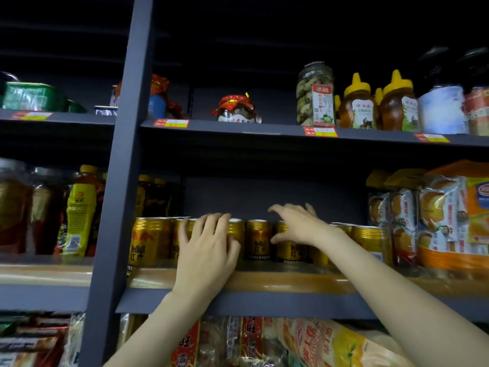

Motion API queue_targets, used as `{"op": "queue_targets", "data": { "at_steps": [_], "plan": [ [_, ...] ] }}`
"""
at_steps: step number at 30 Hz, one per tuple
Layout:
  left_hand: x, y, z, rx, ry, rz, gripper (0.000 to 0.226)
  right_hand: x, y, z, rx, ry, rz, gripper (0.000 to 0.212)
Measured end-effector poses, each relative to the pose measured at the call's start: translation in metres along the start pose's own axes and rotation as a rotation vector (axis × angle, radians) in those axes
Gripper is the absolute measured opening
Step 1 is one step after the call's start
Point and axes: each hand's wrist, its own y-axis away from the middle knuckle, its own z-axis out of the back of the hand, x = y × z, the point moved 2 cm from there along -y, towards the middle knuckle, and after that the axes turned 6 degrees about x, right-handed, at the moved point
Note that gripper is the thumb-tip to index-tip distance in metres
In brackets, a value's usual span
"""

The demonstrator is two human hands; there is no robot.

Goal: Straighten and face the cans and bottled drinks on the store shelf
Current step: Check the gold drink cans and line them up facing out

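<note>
Fingers (211, 226) of the left hand (206, 250) wrap over a round, shiny gold can (235, 234). The right hand (299, 226) is spread open above the next cans (258, 242) on the wooden shelf (264, 283).

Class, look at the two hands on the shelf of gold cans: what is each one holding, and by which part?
The left hand wraps a gold can around its side. The right hand is spread over another can, fingers open; no closed hold shows.
</note>
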Motion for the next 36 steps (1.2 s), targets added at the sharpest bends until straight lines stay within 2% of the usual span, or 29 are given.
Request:
{"op": "queue_targets", "data": {
  "at_steps": [6, 12, 15, 18, 20, 22, 24, 26, 28, 30, 31, 34, 36],
  "plan": [
    [0.002, -0.001, -0.002, 0.008, 0.0, 0.01, 0.043, 0.019, -0.046, -0.015, 0.177, -0.076, 0.02, 0.079],
    [0.002, -0.003, -0.001, -0.007, 0.01, 0.008, 0.041, 0.022, -0.062, -0.02, 0.165, -0.119, 0.01, 0.069],
    [0.002, -0.002, 0.001, 0.05, 0.043, 0.019, 0.042, 0.024, -0.046, -0.009, 0.057, -0.242, 0.028, 0.075],
    [0.002, 0.0, 0.0, 0.07, 0.077, 0.018, 0.046, 0.02, -0.01, 0.012, -0.174, -0.424, 0.102, 0.075],
    [0.003, 0.0, 0.003, 0.038, 0.111, 0.012, 0.048, 0.012, 0.027, 0.023, -0.338, -0.614, 0.124, 0.069],
    [0.0, 0.001, 0.009, -0.037, 0.182, -0.004, 0.048, 0.001, 0.066, 0.025, -0.422, -0.901, 0.106, 0.06],
    [-0.01, 0.007, 0.017, -0.099, 0.352, -0.005, 0.046, -0.008, 0.1, 0.02, -0.432, -1.22, 0.101, 0.055],
    [-0.029, 0.016, 0.027, -0.023, 0.624, 0.014, 0.041, -0.014, 0.124, 0.015, -0.413, -1.467, 0.087, 0.055],
    [-0.053, 0.02, 0.035, 0.221, 0.997, 0.068, 0.045, -0.018, 0.138, 0.015, -0.409, -1.613, 0.086, 0.055],
    [-0.075, 0.021, 0.041, 0.485, 1.404, 0.199, 0.056, -0.017, 0.146, 0.018, -0.413, -1.654, 0.091, 0.057],
    [-0.081, 0.021, 0.043, 0.548, 1.563, 0.272, 0.058, -0.016, 0.149, 0.019, -0.412, -1.652, 0.092, 0.06],
    [-0.087, 0.021, 0.046, 0.515, 1.761, 0.391, 0.06, -0.013, 0.155, 0.017, -0.412, -1.712, 0.122, 0.064],
    [-0.084, 0.02, 0.051, 0.384, 1.653, 0.337, 0.065, -0.011, 0.16, 0.01, -0.377, -1.75, 0.117, 0.061]
  ]
}}
